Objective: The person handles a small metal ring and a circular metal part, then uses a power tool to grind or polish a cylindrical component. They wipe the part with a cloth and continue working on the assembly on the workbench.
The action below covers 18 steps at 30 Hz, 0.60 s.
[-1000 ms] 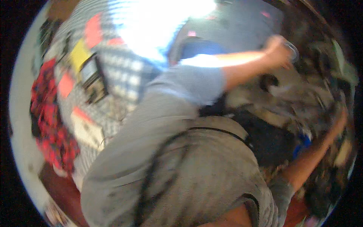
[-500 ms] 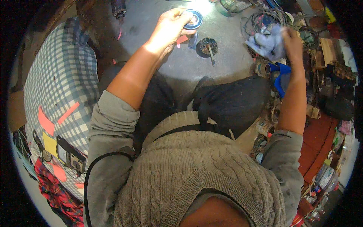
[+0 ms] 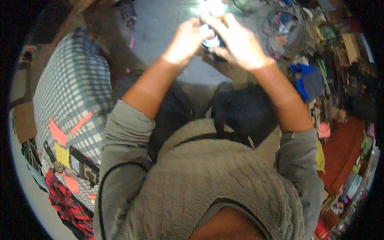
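My left hand [image 3: 184, 44] and my right hand [image 3: 242, 46] meet high in the middle, both blurred and brightly lit, closed around a small round ring [image 3: 211, 39] with a dark rim and pale centre. My left fingers grip it from the left, while my right fingers curl over it from the right. Behind the hands and just below the ring, a dark object is partly hidden. Whether my right hand also holds anything else, I cannot make out. The hands are over a grey floor surface [image 3: 156, 40] in front of my knees.
At left lie a checked cushion-like bundle [image 3: 72, 92] with coloured strips and a black device [image 3: 90, 172], plus red plaid cloth [image 3: 68, 204]. At right are coiled wire [image 3: 280, 24], a blue object [image 3: 308, 82], clutter and a reddish mat [image 3: 340, 152].
Half a second ago my right hand held a pale cloth at the right; it has moved left onto the ring, and the cloth is not visible. My left hand has moved slightly down and rightward.
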### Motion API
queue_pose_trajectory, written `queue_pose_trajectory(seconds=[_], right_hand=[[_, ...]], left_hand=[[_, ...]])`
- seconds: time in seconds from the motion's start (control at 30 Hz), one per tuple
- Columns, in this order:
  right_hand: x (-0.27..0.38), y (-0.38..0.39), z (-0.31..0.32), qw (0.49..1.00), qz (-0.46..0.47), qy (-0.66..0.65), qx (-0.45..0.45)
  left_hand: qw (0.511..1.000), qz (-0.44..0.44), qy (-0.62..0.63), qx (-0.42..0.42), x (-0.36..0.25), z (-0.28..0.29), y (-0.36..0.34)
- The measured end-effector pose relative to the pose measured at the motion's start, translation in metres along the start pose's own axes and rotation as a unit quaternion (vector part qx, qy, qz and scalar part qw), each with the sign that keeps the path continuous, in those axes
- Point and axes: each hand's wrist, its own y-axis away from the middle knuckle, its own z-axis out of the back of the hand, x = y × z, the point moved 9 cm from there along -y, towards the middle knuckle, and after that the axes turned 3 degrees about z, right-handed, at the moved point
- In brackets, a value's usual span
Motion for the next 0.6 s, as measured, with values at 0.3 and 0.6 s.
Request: queue_pose_trajectory(seconds=[0.3, 0.6], right_hand=[[0.008, -0.017, -0.023, 0.990, -0.111, -0.023, 0.087], [-0.041, -0.003, -0.044, 0.931, -0.276, -0.226, -0.073]], left_hand=[[0.986, 0.120, -0.075, -0.092, -0.005, 0.020, 0.007], [0.996, 0.057, 0.003, -0.072, -0.029, 0.010, 0.011]])
